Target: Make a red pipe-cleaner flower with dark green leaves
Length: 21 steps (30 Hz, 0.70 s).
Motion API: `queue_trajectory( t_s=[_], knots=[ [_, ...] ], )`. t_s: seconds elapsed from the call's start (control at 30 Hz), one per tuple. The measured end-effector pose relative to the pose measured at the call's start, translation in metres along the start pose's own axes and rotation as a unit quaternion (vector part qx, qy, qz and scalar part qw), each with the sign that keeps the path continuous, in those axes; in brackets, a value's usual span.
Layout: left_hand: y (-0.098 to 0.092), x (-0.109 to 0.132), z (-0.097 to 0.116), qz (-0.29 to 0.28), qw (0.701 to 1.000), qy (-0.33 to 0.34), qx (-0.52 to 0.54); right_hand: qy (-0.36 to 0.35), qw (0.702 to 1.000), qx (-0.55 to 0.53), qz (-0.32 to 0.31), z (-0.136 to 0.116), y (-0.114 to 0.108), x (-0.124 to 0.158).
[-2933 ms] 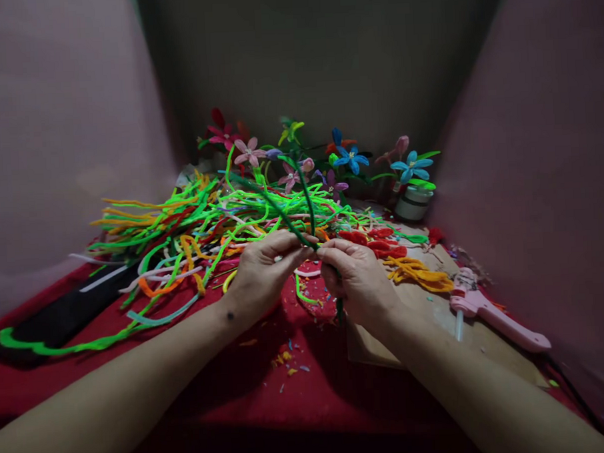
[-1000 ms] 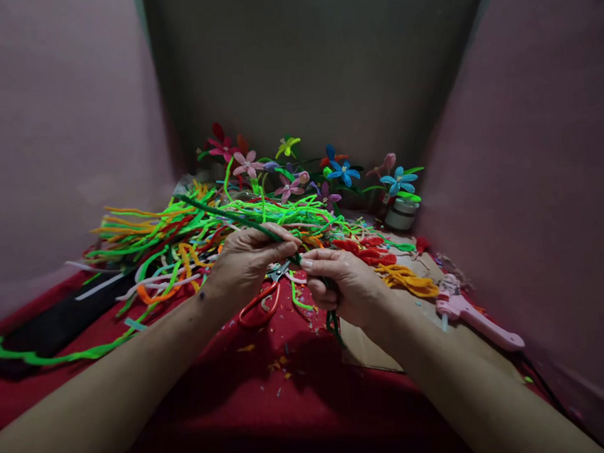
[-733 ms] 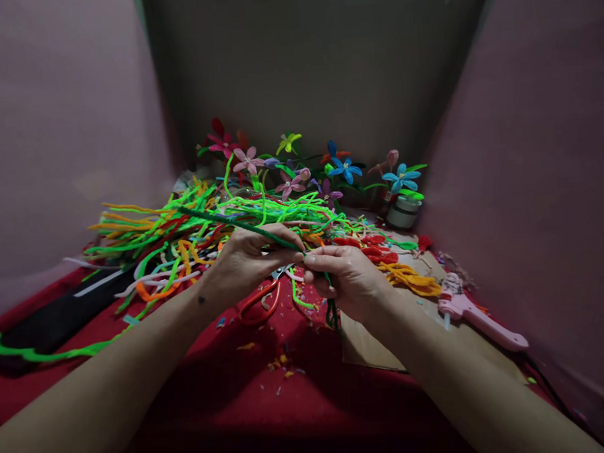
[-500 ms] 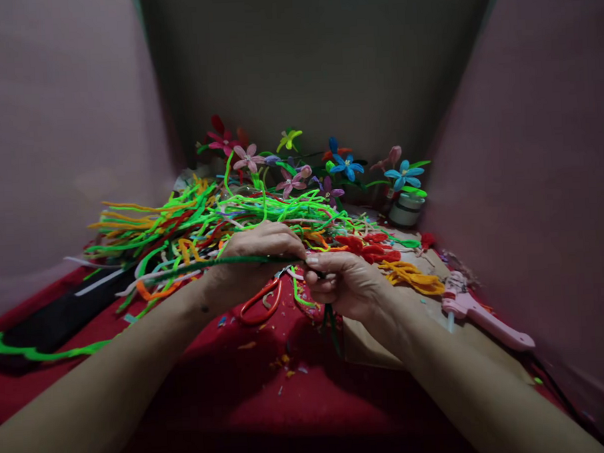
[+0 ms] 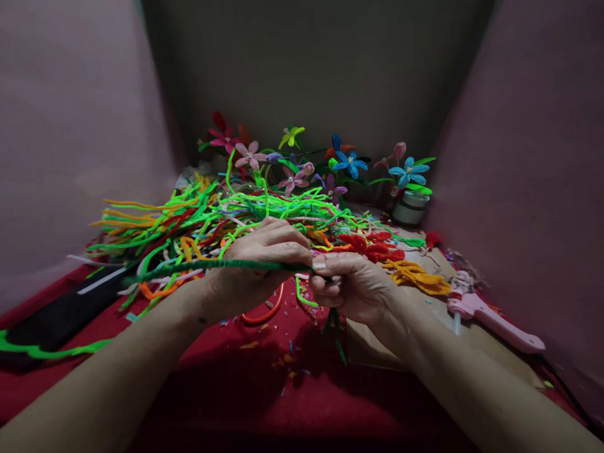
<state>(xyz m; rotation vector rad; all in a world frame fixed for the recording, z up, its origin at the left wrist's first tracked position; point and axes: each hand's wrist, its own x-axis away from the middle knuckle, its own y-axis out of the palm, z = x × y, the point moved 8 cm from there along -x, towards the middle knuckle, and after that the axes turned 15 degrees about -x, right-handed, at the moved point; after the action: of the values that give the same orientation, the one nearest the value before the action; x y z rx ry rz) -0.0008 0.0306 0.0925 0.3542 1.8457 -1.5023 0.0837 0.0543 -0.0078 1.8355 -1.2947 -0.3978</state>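
Red cloth [image 5: 229, 403] spreads below both hands. Pile [image 5: 286, 204] of mostly bright green strands, with orange, white and red among them, lies beyond the left hand and to its left. Flowers [image 5: 350, 164] in pink, yellow, blue and purple stand farther off, behind the pile. Board [image 5: 478, 356] lies under and to the right of the right hand. Black item [image 5: 60, 320] is at far left of the left hand.

Left hand [image 5: 265, 245]: fingers together, bent to meet the right fingertips; thumb mostly hidden, so its grip only appears to be a pinch on the stem. Right hand [image 5: 355, 287]: thumb and forefinger pinch the dark green stem [image 5: 233, 263] at the join between the hands. Stem runs leftward across the left hand, past its wrist; green ends [image 5: 340, 345] hang below the right hand.

Pink glue gun [image 5: 496, 321] rests right of the right hand. Jar [image 5: 410, 208], orange bundle [image 5: 419, 278] and red petals [image 5: 367, 243] lie beyond it. Red loop [image 5: 263, 320] shows below the left hand; scraps [image 5: 291, 374] dot the cloth nearer the viewer.
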Motion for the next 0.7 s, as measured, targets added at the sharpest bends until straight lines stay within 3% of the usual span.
queue_trajectory(
  t_s=[0.2,0.33,0.5,0.7],
  knots=[
    [0.001,0.006,-0.001,0.002,1.000,0.006,0.006,-0.007,0.999,0.047,-0.007,0.000,0.005,0.004],
    [0.000,0.008,0.003,0.013,0.999,0.034,-0.006,0.026,0.999,0.032,-0.031,0.005,0.009,0.006],
    [-0.009,0.005,0.003,0.037,0.999,0.000,0.036,0.039,0.997,0.008,-0.070,0.007,0.023,0.011],
    [-0.016,0.004,0.000,0.045,0.995,-0.041,0.073,-0.052,0.997,0.030,-0.040,-0.003,0.028,0.017]
  ],
)
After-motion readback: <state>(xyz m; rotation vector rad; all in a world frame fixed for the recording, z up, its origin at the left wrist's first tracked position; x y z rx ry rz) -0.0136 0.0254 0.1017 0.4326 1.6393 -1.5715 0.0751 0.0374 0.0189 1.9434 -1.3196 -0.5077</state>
